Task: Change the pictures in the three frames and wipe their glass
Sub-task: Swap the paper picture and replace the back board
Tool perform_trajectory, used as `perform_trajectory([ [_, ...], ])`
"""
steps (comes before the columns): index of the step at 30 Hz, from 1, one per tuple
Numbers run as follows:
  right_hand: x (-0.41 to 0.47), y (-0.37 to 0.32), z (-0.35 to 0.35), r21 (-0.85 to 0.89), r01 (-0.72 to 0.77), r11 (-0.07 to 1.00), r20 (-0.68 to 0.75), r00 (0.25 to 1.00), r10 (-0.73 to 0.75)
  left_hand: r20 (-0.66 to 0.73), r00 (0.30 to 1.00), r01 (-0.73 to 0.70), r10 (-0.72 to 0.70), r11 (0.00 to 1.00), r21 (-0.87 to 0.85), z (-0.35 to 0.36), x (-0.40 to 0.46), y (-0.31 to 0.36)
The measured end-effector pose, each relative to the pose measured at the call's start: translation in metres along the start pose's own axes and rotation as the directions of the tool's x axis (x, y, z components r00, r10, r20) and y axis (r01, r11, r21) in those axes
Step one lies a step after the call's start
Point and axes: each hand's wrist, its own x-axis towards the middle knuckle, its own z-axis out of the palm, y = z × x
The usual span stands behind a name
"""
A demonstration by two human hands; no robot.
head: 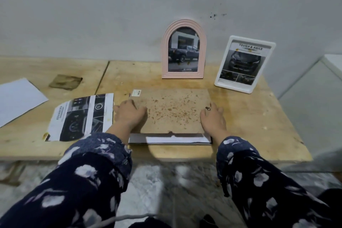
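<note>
Both arms wear long dark navy sleeves (96, 177) — printed with pale lilac-white petals — gathered at the cuffs.

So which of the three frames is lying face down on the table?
The big rectangular frame under both hands, its speckled brown backing facing up. The pink arched frame and the white frame stand upright against the wall.

Three picture frames: a pink arched frame (184, 50) and a white frame (244, 64) stand upright, and one frame (171, 115) lies face down. Two loose sheets: a printed page (81, 116) and a blank sheet (17, 98). Two hands: left hand (129, 114), right hand (213, 119). One table (249, 126).
</note>
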Motion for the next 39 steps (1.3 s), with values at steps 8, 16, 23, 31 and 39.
perform_trajectory([
  [8,-0.002,-0.001,0.020,-0.106,-0.038,0.994,0.060,0.997,0.045,0.031,0.997,-0.078,0.077,0.995,0.055,0.008,0.005,-0.027],
  [16,-0.001,0.003,0.018,-0.168,0.009,0.986,0.097,0.995,0.007,0.040,0.996,-0.078,0.076,0.995,0.067,0.014,0.002,-0.034],
  [23,0.019,0.014,0.013,-0.185,0.075,0.980,0.236,0.971,-0.030,0.069,0.997,-0.044,0.039,0.997,0.060,0.017,0.003,-0.032],
  [31,0.034,0.016,0.000,-0.224,0.115,0.968,0.347,0.937,-0.031,0.120,0.993,-0.015,-0.005,0.986,0.167,0.023,0.006,-0.033],
  [39,0.034,0.015,-0.008,-0.269,0.164,0.949,0.435,0.900,-0.032,0.085,0.996,-0.001,-0.022,0.966,0.259,0.027,0.009,-0.030],
])
